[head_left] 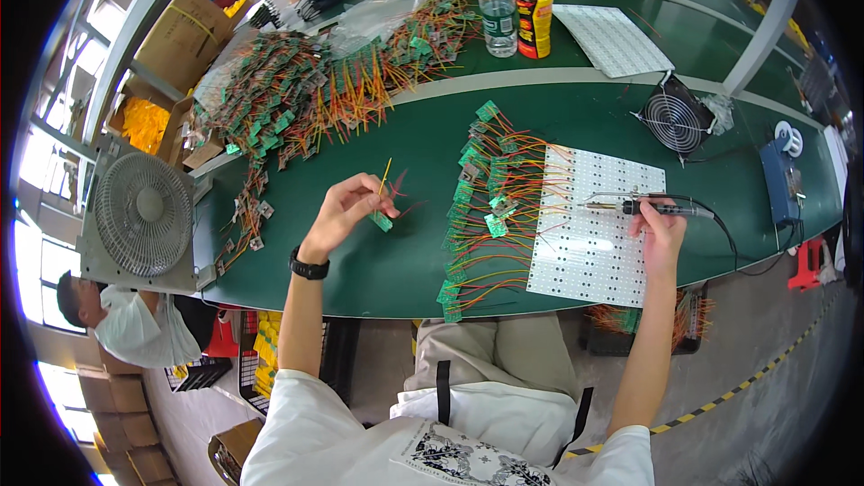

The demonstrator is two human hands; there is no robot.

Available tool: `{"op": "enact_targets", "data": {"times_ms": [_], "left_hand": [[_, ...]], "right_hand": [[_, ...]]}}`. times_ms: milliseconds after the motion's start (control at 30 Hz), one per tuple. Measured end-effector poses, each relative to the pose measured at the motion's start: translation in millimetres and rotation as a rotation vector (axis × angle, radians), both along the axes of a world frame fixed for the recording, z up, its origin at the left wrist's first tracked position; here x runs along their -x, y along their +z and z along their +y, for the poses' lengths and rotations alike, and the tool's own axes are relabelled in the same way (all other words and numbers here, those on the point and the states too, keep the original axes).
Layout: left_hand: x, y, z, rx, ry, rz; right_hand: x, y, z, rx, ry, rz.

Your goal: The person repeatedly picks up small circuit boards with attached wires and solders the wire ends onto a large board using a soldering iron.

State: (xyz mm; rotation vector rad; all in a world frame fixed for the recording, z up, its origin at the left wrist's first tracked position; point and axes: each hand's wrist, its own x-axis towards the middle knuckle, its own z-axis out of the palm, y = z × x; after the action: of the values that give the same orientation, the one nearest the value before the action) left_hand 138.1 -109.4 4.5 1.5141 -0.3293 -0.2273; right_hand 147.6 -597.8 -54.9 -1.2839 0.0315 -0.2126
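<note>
- Right now the left hand (346,207) is raised over the green desk (405,261), its fingers (373,193) pinched shut on a small green circuit board (382,220) with thin wires
- One yellow wire (385,175) stands up from between those fingers, and red wires trail off just to their right
- A black wristwatch (308,265) sits on the left wrist, below the fingers
- The right hand (661,229) rests on the white LED panel (594,225), fingers closed around the black handle of a soldering iron (648,208); its metal tip points left, away from the fingers, over the panel
- Between the two hands lies a column of small green boards with orange wires (477,216), their wires reaching to the panel's left edge
- Well beyond the left fingers a large heap of wired boards (297,94) sprawls across the desk
- Farther off stand a clear water bottle (497,0) and an orange drink bottle (535,16), touching or nearly so, with a second white panel (612,40) beside them
- Past the right fingers a small black fan (675,117) sits on the desk; a large grey fan (144,211) stands at the desk's left end
</note>
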Motion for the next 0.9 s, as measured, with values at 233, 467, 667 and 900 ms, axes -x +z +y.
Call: {"op": "enact_targets", "data": {"times_ms": [233, 467, 667, 900], "left_hand": [[13, 27, -135, 0.095, -0.251, 0.204], [10, -3, -224, -0.455, -0.456, -0.170], [-10, -24, -221, -0.831, -0.097, -0.619], [-9, -37, -207, -0.760, 0.048, -0.689]], "right_hand": [[0, 2, 1, -0.038, -0.054, 0.004], [-3, -1, 0, -0.036, -0.051, 0.018], [-3, -1, -1, -0.047, -0.094, 0.018], [5, -2, 11, 0.187, -0.182, -0.208]]}}
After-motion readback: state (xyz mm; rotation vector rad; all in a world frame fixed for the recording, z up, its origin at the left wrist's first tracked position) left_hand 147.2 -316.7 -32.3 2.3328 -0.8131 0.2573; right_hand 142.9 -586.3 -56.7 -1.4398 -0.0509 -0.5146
